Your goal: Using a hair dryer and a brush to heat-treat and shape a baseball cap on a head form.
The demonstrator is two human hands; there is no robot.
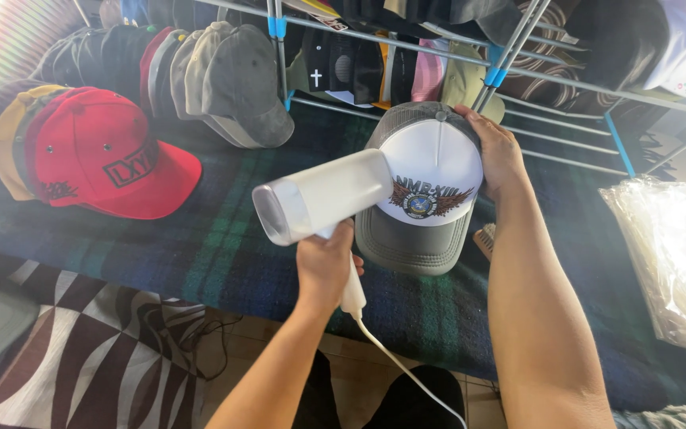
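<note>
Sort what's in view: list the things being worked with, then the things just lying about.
In use:
- left hand gripping white handheld steamer
- right hand steadying grey-and-white cap

Lying about:
- red cap
- row of grey caps
- metal rack
- plastic bags

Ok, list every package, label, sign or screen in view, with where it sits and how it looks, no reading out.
Clear plastic bags: stacked at the right edge on the plaid cover, glossy, crinkled.
Printed emblem: front panel of the grey and white trucker cap held by the right hand, winged round badge, brown and blue.
Lettered patch: front of the red cap at left, black outline.
No signs or screens.
</note>
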